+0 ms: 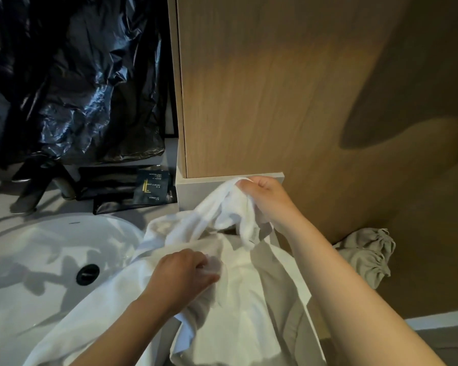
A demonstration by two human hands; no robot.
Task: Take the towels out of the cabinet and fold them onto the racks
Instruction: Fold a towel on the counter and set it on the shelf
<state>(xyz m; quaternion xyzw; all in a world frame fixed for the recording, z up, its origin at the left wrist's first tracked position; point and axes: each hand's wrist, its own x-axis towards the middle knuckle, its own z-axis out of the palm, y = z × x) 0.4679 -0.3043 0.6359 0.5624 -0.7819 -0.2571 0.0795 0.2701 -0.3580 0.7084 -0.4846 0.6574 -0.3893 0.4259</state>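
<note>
By the sink: we see a white towel [238, 299] lying in loose folds over the right end of the counter [117, 211], with its left part drooping over the basin rim.
Towel, upper end: one bunched edge is lifted above the rest and reaches up to the pale ledge [196, 186] under the wood panel [275, 88].
Right hand [265, 199]: its fingers are curled round that lifted bunch, with the thumb on top. The cloth hangs down from the fist on both sides.
Left hand [181, 272]: it is lower and nearer to us, knuckles up. The fingers are closed on a fold near the towel's middle, and the fingertips are buried in the cloth.
Hands: they are apart, with a slack stretch of towel sagging between them.
Sink [37, 260]: a white oval bowl at the left with a black drain [87, 273]. Shadows fall across it.
Tap [29, 192]: it is dark and stands behind the bowl. We cannot make out its detail.
Bag [77, 75]: glossy, crumpled black plastic that fills the upper left beside the panel.
Sachets [151, 190]: dark flat packets on the counter between the bag and the ledge. The top one carries gold and white print.
Cloth [368, 256]: grey-beige and gathered, it lies at the right against the panel, clear of the towel.
</note>
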